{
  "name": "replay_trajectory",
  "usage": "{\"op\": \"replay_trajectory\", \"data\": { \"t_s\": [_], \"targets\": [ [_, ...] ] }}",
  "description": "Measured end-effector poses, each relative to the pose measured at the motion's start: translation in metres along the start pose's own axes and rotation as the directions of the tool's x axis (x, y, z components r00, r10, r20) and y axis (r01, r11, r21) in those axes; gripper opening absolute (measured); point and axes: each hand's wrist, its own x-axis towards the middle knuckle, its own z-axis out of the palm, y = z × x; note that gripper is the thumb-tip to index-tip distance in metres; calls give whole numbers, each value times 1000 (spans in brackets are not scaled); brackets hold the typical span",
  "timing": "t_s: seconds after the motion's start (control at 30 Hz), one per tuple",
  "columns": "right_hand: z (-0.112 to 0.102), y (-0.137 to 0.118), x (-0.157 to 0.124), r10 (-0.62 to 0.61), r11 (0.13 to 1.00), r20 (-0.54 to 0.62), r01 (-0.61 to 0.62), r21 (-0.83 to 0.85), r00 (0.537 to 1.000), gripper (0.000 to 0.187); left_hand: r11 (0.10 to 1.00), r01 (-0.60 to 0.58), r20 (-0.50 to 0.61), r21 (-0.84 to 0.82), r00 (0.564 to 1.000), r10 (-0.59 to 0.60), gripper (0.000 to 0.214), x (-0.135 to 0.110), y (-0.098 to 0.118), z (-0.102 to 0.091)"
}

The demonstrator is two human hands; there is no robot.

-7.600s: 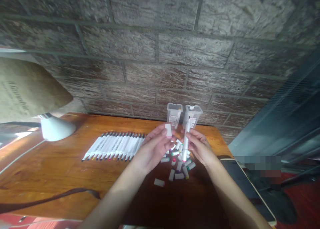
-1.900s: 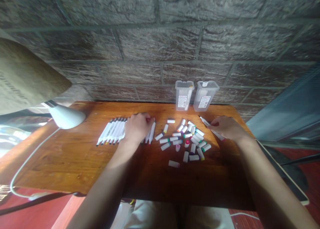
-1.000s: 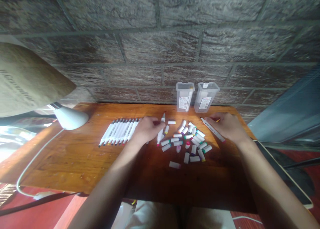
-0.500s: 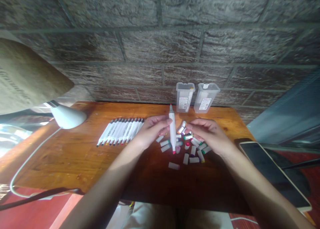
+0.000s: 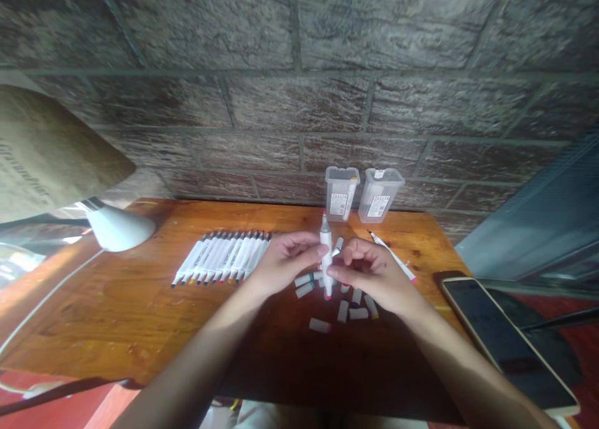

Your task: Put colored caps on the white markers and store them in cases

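Note:
My left hand (image 5: 297,257) pinches a white double-ended marker (image 5: 326,251) between thumb and fingers. The marker stands nearly upright, a bare red tip on top and a pinkish-red tip at the bottom. From the right, my right hand (image 5: 374,270) reaches in with its thumb against or just in front of the lower barrel. Its other fingers are loosely curled, apart from the thumb, and I see nothing in them. Loose white caps (image 5: 358,314) with coloured ends lie scattered beneath both hands, some of them hidden.
A row of uncapped markers (image 5: 224,257) lies to the left. Another marker (image 5: 395,257) rests behind my right hand. Two clear plastic cases (image 5: 380,198) stand by the brick wall. A lamp (image 5: 119,226) is at left, a tablet or large phone (image 5: 505,341) at right.
My right hand has moved left from over the caps to the marker's lower barrel. The marker is still in my left hand. The view has tilted slightly upward.

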Motion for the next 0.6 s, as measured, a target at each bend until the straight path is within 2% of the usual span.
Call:
{"op": "replay_trajectory", "data": {
  "t_s": [0.1, 0.47, 0.6],
  "targets": [
    [0, -1, -1, 7, 999, -3, -7, -36, 1000, 37, 999, -26, 6, 20, 1000, 26, 32, -1, 1, 0],
    [-4, 1, -5, -9, 1000, 71, 9, -9, 997, 28, 999, -29, 7, -13, 1000, 29, 34, -1, 1, -2],
    [-10, 4, -3, -27, 997, 36, 25, 67, 999, 21, 996, -55, -39, 69, 998, 58, 36, 2, -2, -6]
  ]
}}
